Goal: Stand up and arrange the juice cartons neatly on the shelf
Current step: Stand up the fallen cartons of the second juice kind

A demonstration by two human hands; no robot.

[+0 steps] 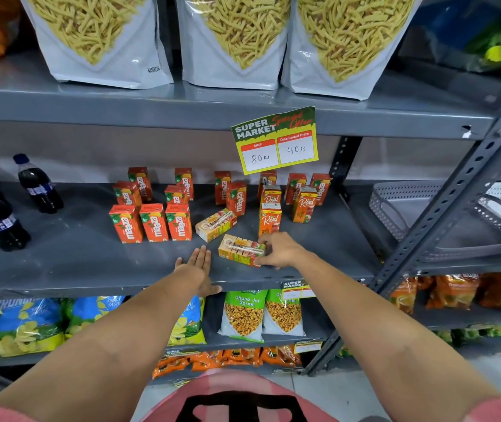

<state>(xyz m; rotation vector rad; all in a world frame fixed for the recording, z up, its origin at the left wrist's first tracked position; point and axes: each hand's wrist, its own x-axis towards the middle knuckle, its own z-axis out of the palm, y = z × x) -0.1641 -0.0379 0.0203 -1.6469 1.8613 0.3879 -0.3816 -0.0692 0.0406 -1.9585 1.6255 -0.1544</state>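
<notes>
Nearest, at the shelf's (60,263) front edge: left hand (196,266) lies flat, palm down, fingers straight and together, thumb hooked over the lip, holding nothing. Just beside it to the right, the right hand (279,249) has fingers curled round the right end of a fallen carton (241,249), which lies on its side near the front edge, straw side up. Grip looks closed on it, but the carton is not yet off the shelf.

Step in hand, as I read it: righting this carton. Next move prob. calls for tipping it up onto its base and sliding it back in line w/ the upright Real cartons (270,219) just behind the right hand (same brand, judging by the print, though it's too small to be sure).

Further back, a second fallen carton (215,224) lies at an angle between the front row of Maaza cartons (151,222) and the Real ones; that one is next, I'd say.

Toward the back edge more Maaza stand upright but loosely spaced, so rows need tidying. Price card (276,141) hangs above them.
</notes>
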